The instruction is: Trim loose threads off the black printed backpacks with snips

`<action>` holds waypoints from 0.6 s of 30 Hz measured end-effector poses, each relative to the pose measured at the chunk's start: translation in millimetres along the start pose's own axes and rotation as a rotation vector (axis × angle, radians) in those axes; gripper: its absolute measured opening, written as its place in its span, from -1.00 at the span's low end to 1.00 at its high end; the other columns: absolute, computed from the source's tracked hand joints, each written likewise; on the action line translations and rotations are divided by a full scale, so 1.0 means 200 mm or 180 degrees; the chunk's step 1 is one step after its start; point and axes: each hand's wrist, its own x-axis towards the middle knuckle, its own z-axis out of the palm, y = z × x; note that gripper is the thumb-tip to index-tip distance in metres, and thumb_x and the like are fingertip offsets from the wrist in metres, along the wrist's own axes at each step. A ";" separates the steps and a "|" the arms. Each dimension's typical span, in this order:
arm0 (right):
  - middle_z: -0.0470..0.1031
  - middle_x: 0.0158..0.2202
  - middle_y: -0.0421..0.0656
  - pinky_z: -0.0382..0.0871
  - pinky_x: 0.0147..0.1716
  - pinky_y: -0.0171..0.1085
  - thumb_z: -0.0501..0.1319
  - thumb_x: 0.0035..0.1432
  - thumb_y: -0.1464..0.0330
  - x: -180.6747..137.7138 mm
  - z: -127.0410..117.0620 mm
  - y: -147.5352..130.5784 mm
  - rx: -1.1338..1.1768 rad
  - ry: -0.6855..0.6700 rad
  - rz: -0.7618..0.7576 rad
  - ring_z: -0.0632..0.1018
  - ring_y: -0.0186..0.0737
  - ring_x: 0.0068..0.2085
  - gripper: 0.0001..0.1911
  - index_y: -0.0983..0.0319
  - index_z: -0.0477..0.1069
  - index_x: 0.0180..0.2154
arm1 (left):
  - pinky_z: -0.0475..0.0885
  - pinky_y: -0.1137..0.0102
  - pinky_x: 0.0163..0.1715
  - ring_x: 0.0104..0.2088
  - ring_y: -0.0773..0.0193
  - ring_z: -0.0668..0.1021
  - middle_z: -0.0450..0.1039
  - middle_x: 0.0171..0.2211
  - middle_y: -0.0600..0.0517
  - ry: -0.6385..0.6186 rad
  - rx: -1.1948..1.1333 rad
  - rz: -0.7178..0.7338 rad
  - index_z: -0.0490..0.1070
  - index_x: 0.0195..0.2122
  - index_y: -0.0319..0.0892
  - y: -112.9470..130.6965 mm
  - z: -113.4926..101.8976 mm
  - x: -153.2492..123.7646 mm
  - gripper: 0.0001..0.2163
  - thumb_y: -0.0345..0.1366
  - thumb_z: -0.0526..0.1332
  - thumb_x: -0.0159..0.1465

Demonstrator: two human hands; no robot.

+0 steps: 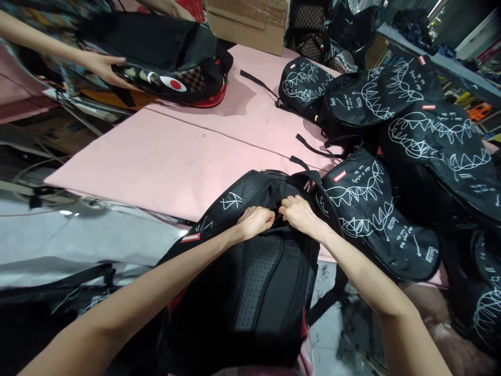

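Note:
A black backpack (219,308) lies in front of me over the table's near edge, with its padded back panel facing up and white line drawings on its straps. Both of my hands are at its upper part, close together. My left hand (256,220) has its fingers curled closed against the black fabric. Just to the right, my right hand (296,211) is also closed, its fingertips turned toward the left hand. What the fingertips pinch is hidden by the hands and lost against the dark cloth.
Several black backpacks with white scribbled patterns (376,203) are heaped along the right side of the pink table (176,156). Across the table, a co-worker's hand (104,68) touches a black bag with an eye print (188,47). A cardboard box (246,23) stands at the back.

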 end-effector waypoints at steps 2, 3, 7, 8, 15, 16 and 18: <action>0.43 -0.27 -0.07 0.18 -0.18 -0.18 0.11 0.20 0.46 0.00 0.00 0.00 -0.0014 -0.0008 -0.0010 0.38 -0.12 -0.18 -0.88 0.25 0.42 -0.33 | 0.23 0.45 -0.45 -0.47 0.28 0.48 0.46 -0.52 0.06 0.0019 -0.0068 -0.0037 0.42 -0.51 -0.14 0.01 -0.01 0.00 -0.84 -0.36 0.08 0.13; 0.43 -0.27 -0.07 0.18 -0.17 -0.18 0.11 0.20 0.46 0.00 0.00 0.00 0.0004 -0.0007 0.0056 0.38 -0.12 -0.18 -0.87 0.26 0.42 -0.33 | 0.25 0.46 -0.44 -0.48 0.28 0.48 0.46 -0.53 0.06 0.0032 -0.0110 -0.0055 0.43 -0.51 -0.15 0.02 -0.02 0.00 -0.84 -0.36 0.09 0.14; 0.44 -0.23 -0.08 0.23 -0.18 -0.22 0.18 0.18 0.38 -0.07 0.01 0.03 0.0505 0.0173 0.0791 0.43 -0.14 -0.17 -0.87 0.26 0.40 -0.21 | 0.35 0.46 -0.29 -0.32 0.28 0.52 0.52 -0.31 0.02 0.0430 -0.0596 -0.0153 0.43 -0.20 -0.16 0.01 -0.08 -0.02 -0.72 -0.27 -0.06 0.29; 0.44 -0.20 -0.08 0.24 -0.18 -0.24 0.18 0.18 0.37 -0.09 0.01 0.03 0.0722 0.0270 0.0996 0.44 -0.16 -0.17 -0.82 0.26 0.38 -0.16 | 0.36 0.44 -0.20 -0.23 0.28 0.51 0.50 -0.21 -0.01 0.0634 -0.0788 -0.0188 0.38 -0.09 -0.17 -0.01 -0.10 -0.03 -0.68 -0.25 -0.12 0.32; 0.53 -0.29 -0.14 0.29 -0.29 -0.34 0.22 0.14 0.36 -0.19 -0.02 -0.03 0.1921 0.0405 0.1786 0.54 -0.23 -0.24 -0.76 0.25 0.42 -0.12 | 0.35 0.27 -0.11 -0.21 0.20 0.41 0.39 -0.30 -0.03 0.0815 -0.0216 0.0816 0.37 -0.27 -0.20 -0.12 -0.13 -0.24 -0.85 -0.29 0.06 0.25; 0.54 -0.33 -0.16 0.28 -0.32 -0.34 0.23 0.13 0.36 -0.22 -0.04 -0.07 0.1983 0.0347 0.1729 0.54 -0.23 -0.28 -0.78 0.24 0.44 -0.14 | 0.35 0.29 -0.14 -0.26 0.21 0.40 0.37 -0.36 -0.02 0.0851 -0.0112 0.0954 0.37 -0.33 -0.19 -0.11 -0.13 -0.30 -0.86 -0.33 0.04 0.26; 0.55 -0.34 -0.19 0.27 -0.35 -0.35 0.25 0.11 0.37 -0.31 -0.10 -0.17 0.1960 0.0325 0.1496 0.54 -0.25 -0.31 -0.81 0.22 0.47 -0.19 | 0.35 0.31 -0.18 -0.32 0.23 0.39 0.35 -0.42 -0.01 0.0841 0.0040 0.1120 0.36 -0.42 -0.17 -0.05 -0.12 -0.46 -0.81 -0.39 0.00 0.26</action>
